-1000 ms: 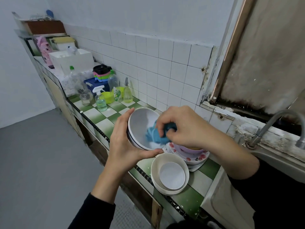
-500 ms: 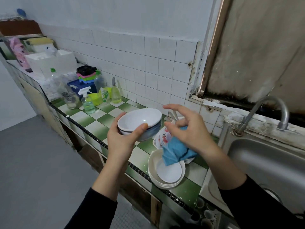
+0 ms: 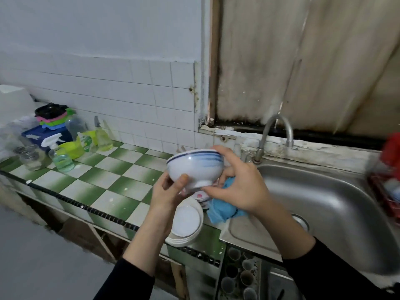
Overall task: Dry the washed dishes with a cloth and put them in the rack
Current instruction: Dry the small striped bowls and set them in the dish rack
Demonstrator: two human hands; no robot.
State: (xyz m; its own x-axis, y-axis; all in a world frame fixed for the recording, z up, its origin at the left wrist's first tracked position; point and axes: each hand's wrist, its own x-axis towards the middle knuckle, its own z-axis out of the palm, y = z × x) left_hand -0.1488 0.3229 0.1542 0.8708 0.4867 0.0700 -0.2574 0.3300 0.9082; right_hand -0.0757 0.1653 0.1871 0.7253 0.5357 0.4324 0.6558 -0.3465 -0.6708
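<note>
A white bowl with blue rim stripes (image 3: 194, 167) is held upright above the counter. My left hand (image 3: 171, 191) grips its lower side and foot, thumb on the wall. My right hand (image 3: 236, 182) holds the bowl's right side, fingers over the rim and under the foot, with the blue cloth (image 3: 223, 208) hanging from its palm. Below, a stack of white bowls (image 3: 186, 226) stands on the green-checked counter (image 3: 104, 182), beside partly hidden flowered plates (image 3: 200, 197). A red dish rack (image 3: 387, 191) shows at the far right edge.
A steel sink (image 3: 324, 204) with a curved tap (image 3: 277, 135) lies to the right. Spray bottles (image 3: 61, 159), a glass jar (image 3: 32, 156) and stacked plastic tubs (image 3: 54, 118) crowd the counter's left end. Several cups (image 3: 238, 278) sit on a shelf below the counter.
The view has swung right toward the sink. The bowl has been carried right, and my right hand, cloth still in it, has come onto the bowl's side.
</note>
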